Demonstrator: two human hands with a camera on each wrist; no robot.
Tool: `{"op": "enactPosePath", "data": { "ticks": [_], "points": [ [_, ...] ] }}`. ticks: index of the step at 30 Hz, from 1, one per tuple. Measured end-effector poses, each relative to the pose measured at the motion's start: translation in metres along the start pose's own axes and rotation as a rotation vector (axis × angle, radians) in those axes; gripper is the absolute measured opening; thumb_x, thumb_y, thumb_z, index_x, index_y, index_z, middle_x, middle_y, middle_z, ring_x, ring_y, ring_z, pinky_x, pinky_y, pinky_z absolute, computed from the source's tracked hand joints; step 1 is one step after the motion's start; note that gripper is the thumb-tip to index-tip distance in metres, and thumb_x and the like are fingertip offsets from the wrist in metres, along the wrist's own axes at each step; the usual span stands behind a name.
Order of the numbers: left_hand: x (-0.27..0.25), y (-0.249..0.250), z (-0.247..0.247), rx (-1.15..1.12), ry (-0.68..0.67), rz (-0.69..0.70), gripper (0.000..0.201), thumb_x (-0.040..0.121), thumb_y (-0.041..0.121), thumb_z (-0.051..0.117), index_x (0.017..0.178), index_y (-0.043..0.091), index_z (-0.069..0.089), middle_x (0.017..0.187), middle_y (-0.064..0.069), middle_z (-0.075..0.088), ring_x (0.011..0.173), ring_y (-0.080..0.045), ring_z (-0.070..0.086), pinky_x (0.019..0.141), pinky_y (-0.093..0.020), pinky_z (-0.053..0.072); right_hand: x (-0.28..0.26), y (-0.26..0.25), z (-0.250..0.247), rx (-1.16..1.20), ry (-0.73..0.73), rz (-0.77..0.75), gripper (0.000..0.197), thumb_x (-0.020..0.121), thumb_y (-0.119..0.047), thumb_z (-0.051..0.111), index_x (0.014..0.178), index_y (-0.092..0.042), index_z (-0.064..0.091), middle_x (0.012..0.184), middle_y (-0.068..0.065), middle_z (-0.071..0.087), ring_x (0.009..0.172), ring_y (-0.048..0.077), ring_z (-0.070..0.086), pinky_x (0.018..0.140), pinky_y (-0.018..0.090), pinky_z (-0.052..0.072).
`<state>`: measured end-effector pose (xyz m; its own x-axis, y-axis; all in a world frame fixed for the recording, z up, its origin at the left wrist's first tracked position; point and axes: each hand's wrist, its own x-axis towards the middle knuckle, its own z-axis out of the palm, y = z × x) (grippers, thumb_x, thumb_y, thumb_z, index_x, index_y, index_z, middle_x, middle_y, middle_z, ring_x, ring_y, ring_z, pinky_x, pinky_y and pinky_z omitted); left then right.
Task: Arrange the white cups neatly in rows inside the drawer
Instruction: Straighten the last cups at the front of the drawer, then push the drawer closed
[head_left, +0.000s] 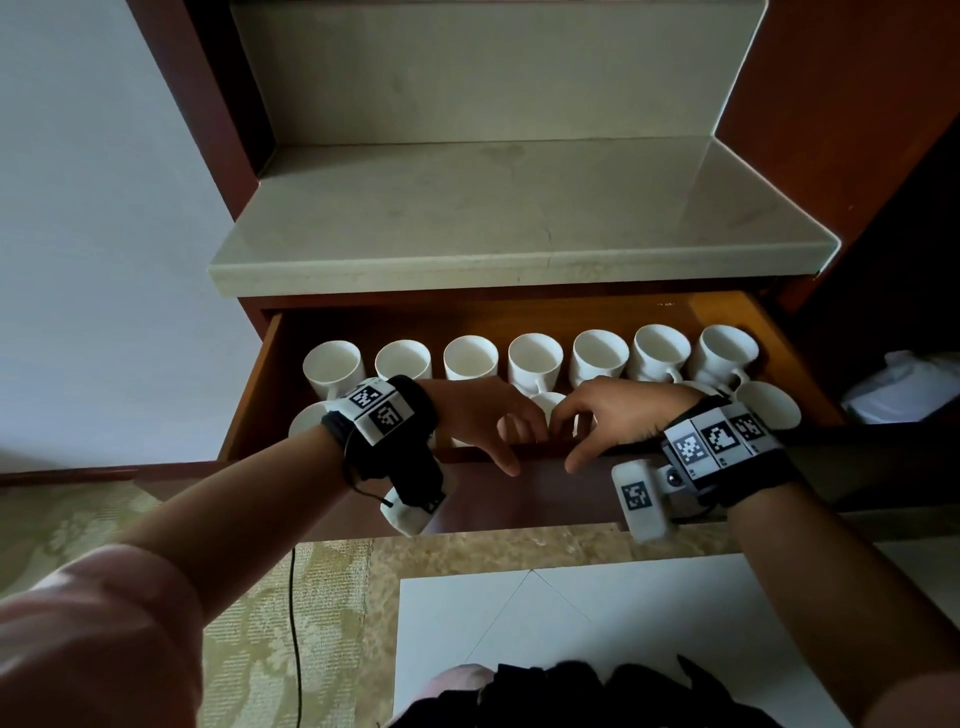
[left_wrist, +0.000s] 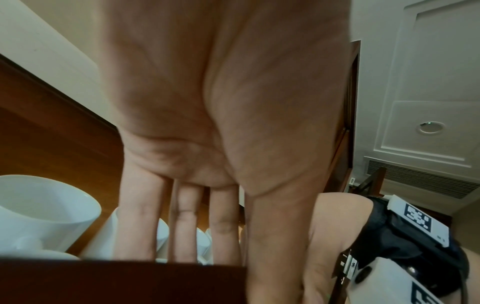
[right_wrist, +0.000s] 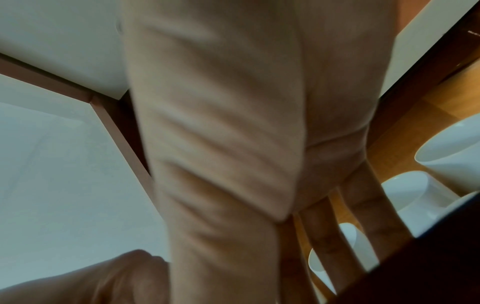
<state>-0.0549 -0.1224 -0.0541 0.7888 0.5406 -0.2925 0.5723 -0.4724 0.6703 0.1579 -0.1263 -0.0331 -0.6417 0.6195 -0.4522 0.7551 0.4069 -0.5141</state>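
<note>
The wooden drawer (head_left: 737, 317) stands pulled out below a stone counter. Several white cups (head_left: 535, 358) stand upright in a row along its back. A second row nearer me is partly hidden by my hands: one cup at the left (head_left: 311, 421), one in the middle (head_left: 550, 402), one at the right (head_left: 769, 410). My left hand (head_left: 514, 447) and right hand (head_left: 571, 444) sit side by side on the drawer front (head_left: 543, 449), fingers inside, thumbs on the outer face. In the left wrist view my left hand (left_wrist: 233, 253) straddles the drawer front (left_wrist: 116, 281) beside a cup (left_wrist: 44, 211). In the right wrist view my right hand (right_wrist: 291, 246) does the same, near cups (right_wrist: 410, 195).
A pale stone counter (head_left: 519, 228) overhangs the drawer's back. A white sheet (head_left: 571, 623) lies on the floor below, with a black cable (head_left: 296, 623) to its left. Something white and crumpled (head_left: 904, 384) lies right of the cabinet. A wall closes the left side.
</note>
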Motion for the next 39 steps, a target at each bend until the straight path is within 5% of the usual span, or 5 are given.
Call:
{"op": "enactPosePath", "data": {
  "ticks": [4,14,21,26,39],
  "points": [
    [0.001,-0.002,-0.003,0.003,0.009,-0.008,0.044,0.074,0.020,0.080,0.115,0.016,0.064,0.105,0.001,0.068,0.079,0.011,0.060,0.080,-0.007,0.045,0.001,0.001,-0.003,-0.006,0.016,-0.002,0.024,0.072,-0.036,0.080,0.091,-0.033,0.066,0.087,-0.020,0.067,0.085,0.000,0.062,0.079,0.020,0.049],
    [0.001,-0.005,-0.009,0.066,0.086,-0.044,0.045,0.074,0.021,0.080,0.117,0.020,0.066,0.103,0.006,0.069,0.075,0.017,0.057,0.071,0.001,0.040,0.003,0.005,-0.003,-0.022,0.127,0.001,0.032,0.073,-0.034,0.080,0.103,-0.025,0.070,0.098,-0.010,0.070,0.087,0.006,0.064,0.081,0.025,0.052],
    [0.001,-0.005,-0.015,0.147,0.150,-0.095,0.046,0.074,0.029,0.079,0.117,0.023,0.064,0.107,0.008,0.068,0.091,-0.004,0.064,0.082,-0.015,0.049,0.008,0.008,-0.005,-0.048,0.203,0.019,0.032,0.075,-0.033,0.078,0.105,-0.024,0.070,0.082,-0.015,0.067,0.082,0.015,0.066,0.074,0.025,0.050],
    [0.002,-0.012,-0.017,0.163,0.222,-0.138,0.043,0.073,0.031,0.080,0.113,0.024,0.066,0.107,0.009,0.069,0.092,-0.005,0.065,0.087,-0.029,0.053,0.011,0.011,-0.008,-0.085,0.286,0.012,0.034,0.077,-0.031,0.077,0.108,-0.020,0.070,0.066,-0.024,0.052,0.066,-0.016,0.054,0.060,0.004,0.037],
    [0.006,-0.018,-0.023,0.273,0.506,-0.252,0.026,0.072,0.033,0.078,0.095,0.032,0.068,0.088,0.019,0.068,0.072,0.009,0.055,0.067,-0.026,0.049,0.036,0.020,-0.011,-0.171,0.539,0.164,0.029,0.072,-0.042,0.078,0.098,-0.033,0.071,0.096,-0.015,0.068,0.092,0.007,0.062,0.074,0.026,0.048]
  ]
}}
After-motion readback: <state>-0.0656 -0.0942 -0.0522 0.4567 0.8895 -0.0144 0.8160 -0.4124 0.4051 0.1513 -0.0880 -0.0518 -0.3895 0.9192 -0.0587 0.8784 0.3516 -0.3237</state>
